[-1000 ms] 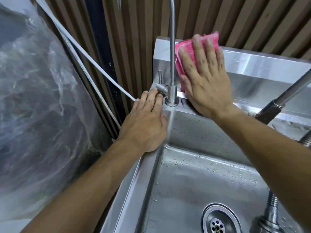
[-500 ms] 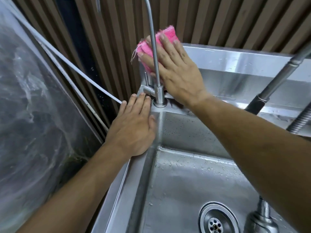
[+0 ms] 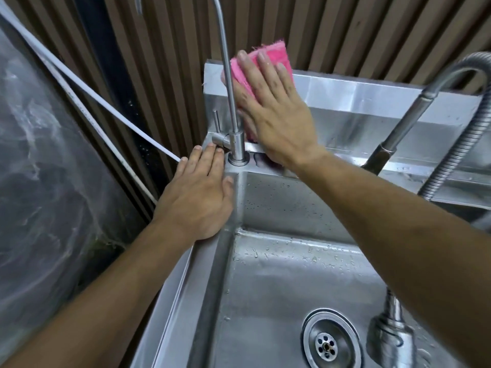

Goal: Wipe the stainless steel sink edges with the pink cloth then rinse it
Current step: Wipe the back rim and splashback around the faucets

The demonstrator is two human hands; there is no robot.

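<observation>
Two bare hands work at the back left corner of the stainless steel sink [image 3: 279, 288]. Behind the slim tap [image 3: 233, 123], the right hand [image 3: 276, 115] lies with fingers straight and spread, pressing the pink cloth [image 3: 268, 58] against the upright back edge, its top showing above the fingertips. Fingers also straight, the left hand [image 3: 196, 197] rests flat on the left rim, gripping nothing. That cloth looks soft, light and limp, probably damp; it should hold best under a flat palm, or bunched in the fist for rinsing. No brand or writing is readable anywhere.
</observation>
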